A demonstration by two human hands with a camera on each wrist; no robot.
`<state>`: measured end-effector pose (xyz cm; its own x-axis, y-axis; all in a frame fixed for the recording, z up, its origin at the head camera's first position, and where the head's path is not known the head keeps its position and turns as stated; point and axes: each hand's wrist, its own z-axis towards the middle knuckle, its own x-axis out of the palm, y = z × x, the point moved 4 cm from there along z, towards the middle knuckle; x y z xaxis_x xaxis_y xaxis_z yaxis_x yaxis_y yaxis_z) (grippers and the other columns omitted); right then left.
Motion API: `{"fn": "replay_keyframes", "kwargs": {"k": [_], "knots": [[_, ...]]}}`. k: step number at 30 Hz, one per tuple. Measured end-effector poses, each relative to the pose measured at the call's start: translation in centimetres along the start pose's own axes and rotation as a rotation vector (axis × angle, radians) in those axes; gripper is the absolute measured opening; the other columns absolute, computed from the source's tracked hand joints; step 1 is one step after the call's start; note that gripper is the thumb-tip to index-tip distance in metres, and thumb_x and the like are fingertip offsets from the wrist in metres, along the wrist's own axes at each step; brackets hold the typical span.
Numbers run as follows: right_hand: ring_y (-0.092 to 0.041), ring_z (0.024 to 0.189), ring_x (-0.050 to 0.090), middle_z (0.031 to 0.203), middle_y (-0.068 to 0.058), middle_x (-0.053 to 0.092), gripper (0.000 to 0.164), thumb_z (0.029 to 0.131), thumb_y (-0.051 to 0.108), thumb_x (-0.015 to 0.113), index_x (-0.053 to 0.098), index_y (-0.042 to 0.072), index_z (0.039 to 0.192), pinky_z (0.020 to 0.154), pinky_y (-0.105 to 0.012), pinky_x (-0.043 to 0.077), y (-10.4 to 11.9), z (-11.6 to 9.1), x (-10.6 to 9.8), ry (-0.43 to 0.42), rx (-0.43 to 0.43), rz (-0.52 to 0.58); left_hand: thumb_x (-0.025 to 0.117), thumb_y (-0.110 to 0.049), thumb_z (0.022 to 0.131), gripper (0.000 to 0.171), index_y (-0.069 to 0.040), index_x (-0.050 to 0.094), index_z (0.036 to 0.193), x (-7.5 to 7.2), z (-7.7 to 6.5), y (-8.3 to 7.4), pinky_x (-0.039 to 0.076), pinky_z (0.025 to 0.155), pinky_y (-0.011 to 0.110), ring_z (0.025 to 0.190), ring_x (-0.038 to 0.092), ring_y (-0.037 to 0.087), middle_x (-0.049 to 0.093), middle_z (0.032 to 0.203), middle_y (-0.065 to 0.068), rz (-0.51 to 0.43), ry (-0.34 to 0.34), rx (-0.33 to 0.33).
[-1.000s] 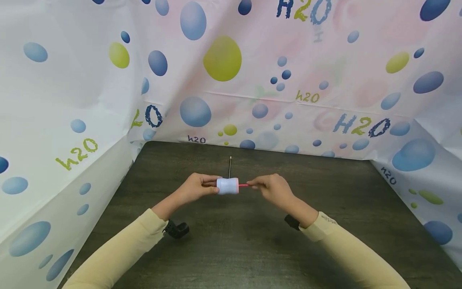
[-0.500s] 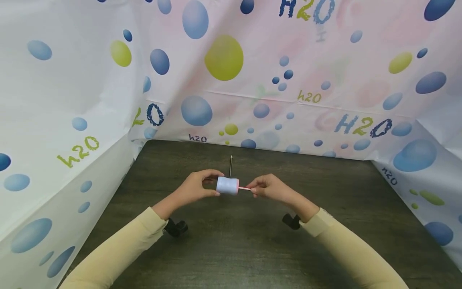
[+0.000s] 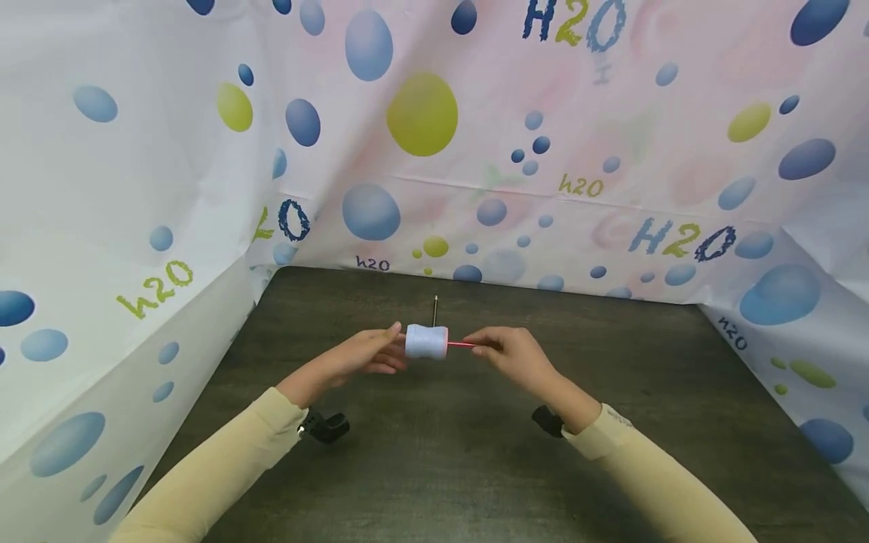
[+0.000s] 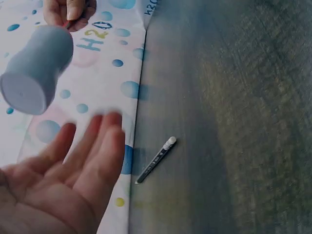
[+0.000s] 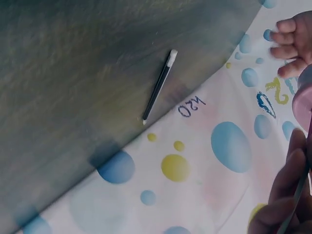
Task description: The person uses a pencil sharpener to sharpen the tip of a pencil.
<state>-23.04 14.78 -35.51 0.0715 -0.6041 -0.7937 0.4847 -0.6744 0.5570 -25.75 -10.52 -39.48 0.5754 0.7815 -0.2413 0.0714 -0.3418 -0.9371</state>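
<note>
A light blue, waisted cylinder (image 3: 426, 342) with a pink end looks like a pencil sharpener. From its pink end sticks out a thin red pencil-like stick (image 3: 461, 344). My right hand (image 3: 521, 360) pinches this stick between thumb and fingers, and the cylinder hangs in the air on it. In the right wrist view, only part of the right hand (image 5: 285, 190) and the pink end (image 5: 302, 105) show. My left hand (image 3: 356, 358) is beside the cylinder's plain end. The left wrist view shows its fingers (image 4: 100, 161) extended, apart from the cylinder (image 4: 41, 66).
A slim dark pencil or pen (image 3: 435, 311) with a white end lies on the dark wooden table (image 3: 434, 467), behind the cylinder. White sheeting (image 3: 326, 173) with blue and green dots encloses the table's back and sides.
My left hand has let go of the cylinder and turned, its fingers extending. The cylinder stays on the stick in my right hand, slightly raised. The right fingers shifted on the stick.
</note>
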Motion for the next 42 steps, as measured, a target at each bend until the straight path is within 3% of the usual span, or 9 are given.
{"fn": "replay_keyframes", "kwargs": {"k": [6,9,13,16,21,28,31,36,42], "knots": [[-0.021,0.08,0.072,0.092,-0.008,0.08,0.018,0.087,0.006,0.077,0.081,0.008,0.105,0.065,-0.032,0.058,0.9,-0.5,0.0,-0.182,-0.245,-0.252,0.044,-0.053,0.107,0.074,0.01,0.046,0.146,0.6,-0.1,0.4,0.059,0.104,0.042,0.104,0.075,0.015,0.065,0.134,0.029,-0.093,0.085,-0.025],[-0.02,0.076,0.07,0.087,-0.006,0.079,0.019,0.086,0.001,0.077,0.082,0.009,0.102,0.06,-0.028,0.055,0.8,-0.7,0.2,-0.249,-0.337,-0.31,0.053,-0.053,0.103,0.078,0.011,0.045,0.147,0.9,0.0,0.4,0.06,0.1,0.036,0.107,0.075,0.015,0.064,0.136,0.03,-0.107,0.096,-0.005],[-0.019,0.073,0.071,0.085,-0.007,0.08,0.02,0.084,-0.004,0.076,0.082,0.007,0.101,0.058,-0.026,0.055,0.6,-0.9,0.6,-0.279,-0.385,-0.319,0.06,-0.05,0.099,0.08,0.013,0.046,0.146,1.0,0.1,0.2,0.059,0.103,0.042,0.115,0.073,0.024,0.063,0.136,0.031,-0.087,0.068,0.037],[-0.02,0.074,0.073,0.088,-0.009,0.08,0.019,0.085,-0.003,0.076,0.082,0.004,0.101,0.06,-0.026,0.057,0.4,-0.7,0.8,-0.23,-0.329,-0.271,0.064,-0.04,0.101,0.07,0.013,0.049,0.145,0.9,0.2,0.2,0.057,0.105,0.049,0.121,0.069,0.034,0.062,0.137,0.031,-0.048,0.019,0.073],[-0.02,0.074,0.074,0.094,-0.014,0.08,0.016,0.092,0.0,0.071,0.079,0.001,0.106,0.057,-0.02,0.048,-0.4,-0.2,1.1,-0.048,-0.123,-0.072,0.069,-0.018,0.099,0.058,0.012,0.05,0.144,0.8,0.3,-0.1,0.059,0.102,0.046,0.129,0.063,0.041,0.06,0.141,0.031,0.088,-0.062,0.17],[-0.007,0.053,0.031,0.077,-0.019,0.07,0.022,0.102,0.006,0.06,0.075,-0.006,0.113,0.055,-0.022,0.033,-2.1,0.7,1.5,0.259,0.119,0.243,0.079,-0.012,0.09,0.055,0.003,0.06,0.139,0.8,-0.3,-1.0,0.063,0.094,0.044,0.117,0.071,0.039,0.066,0.134,0.028,0.34,-0.155,0.31],[-0.005,0.051,0.029,0.077,-0.026,0.066,0.025,0.104,0.006,0.057,0.071,-0.011,0.115,0.054,-0.021,0.033,-2.5,0.9,1.5,0.373,0.168,0.341,0.081,-0.012,0.088,0.054,0.0,0.063,0.138,0.9,-0.4,-1.0,0.063,0.093,0.045,0.115,0.072,0.037,0.067,0.135,0.026,0.404,-0.161,0.334],[-0.007,0.054,0.035,0.081,-0.026,0.066,0.027,0.104,0.01,0.057,0.07,-0.009,0.119,0.054,-0.022,0.033,-2.2,1.0,1.5,0.392,0.166,0.342,0.079,-0.004,0.088,0.054,0.0,0.06,0.138,0.8,-0.4,-0.8,0.057,0.105,0.049,0.125,0.065,0.041,0.061,0.141,0.025,0.329,-0.134,0.358],[-0.028,0.08,0.067,0.1,-0.025,0.075,0.03,0.103,0.011,0.06,0.068,-0.006,0.127,0.071,-0.032,0.056,-2.0,0.9,1.3,0.349,0.108,0.258,0.073,0.002,0.089,0.059,0.007,0.048,0.142,0.5,-0.1,-1.5,0.051,0.112,0.051,0.137,0.052,0.047,0.049,0.147,0.03,0.168,-0.042,0.388]]}}
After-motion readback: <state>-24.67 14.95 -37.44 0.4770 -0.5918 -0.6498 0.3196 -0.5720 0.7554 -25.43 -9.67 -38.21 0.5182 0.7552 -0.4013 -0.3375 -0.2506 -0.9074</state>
